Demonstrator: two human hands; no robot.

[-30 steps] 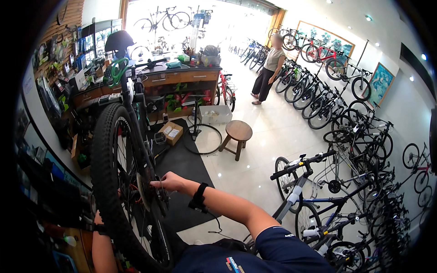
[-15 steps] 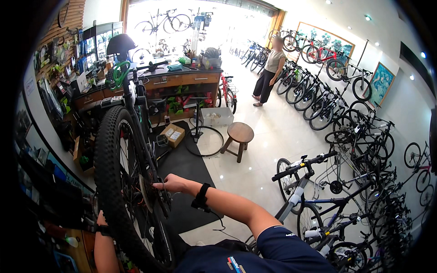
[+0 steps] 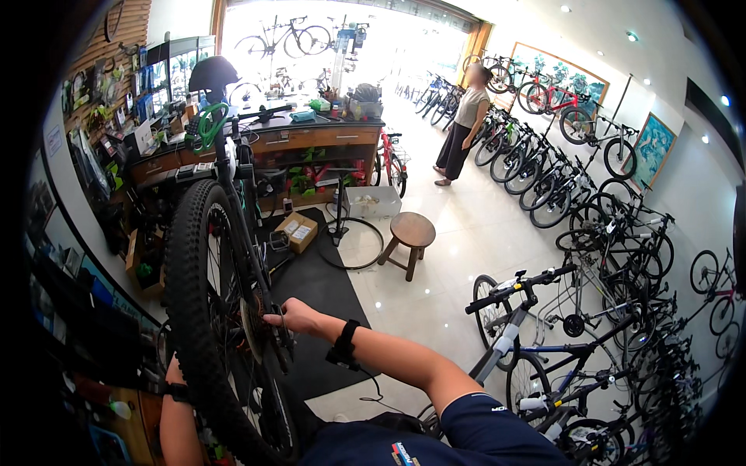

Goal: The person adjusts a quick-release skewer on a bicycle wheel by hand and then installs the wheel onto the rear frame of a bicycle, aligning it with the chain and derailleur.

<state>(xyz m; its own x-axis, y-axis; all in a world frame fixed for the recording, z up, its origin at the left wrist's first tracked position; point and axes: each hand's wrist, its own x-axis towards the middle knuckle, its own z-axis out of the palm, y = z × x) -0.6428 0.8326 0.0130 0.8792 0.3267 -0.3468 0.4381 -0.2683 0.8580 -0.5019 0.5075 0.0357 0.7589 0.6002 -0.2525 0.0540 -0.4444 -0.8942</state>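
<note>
A bicycle stands raised in front of me on the left, its knobbly black rear wheel (image 3: 190, 272) towards me. My right hand (image 3: 294, 317) reaches in from the right to the wheel's hub, beside the cassette (image 3: 252, 322) and the rear derailleur (image 3: 284, 348). Its fingers are closed in a pinch at the axle end. What lies between them is too small to make out. My left hand (image 3: 172, 371) is on the other side of the wheel, mostly hidden by the tyre, so its fingers do not show.
A round wooden stool (image 3: 413, 231) and a floor pump (image 3: 337, 225) stand beyond the black mat (image 3: 326, 272). Behind is a workbench (image 3: 311, 138) with drawers. Parked bicycles (image 3: 536, 182) line the right side; a handlebar (image 3: 521, 287) juts close by. A person (image 3: 463, 124) stands farther back.
The view has shifted slightly, moving the whole scene a little in the picture. My right hand keeps its closed grip at the hub, and the bicycle stays in place.
</note>
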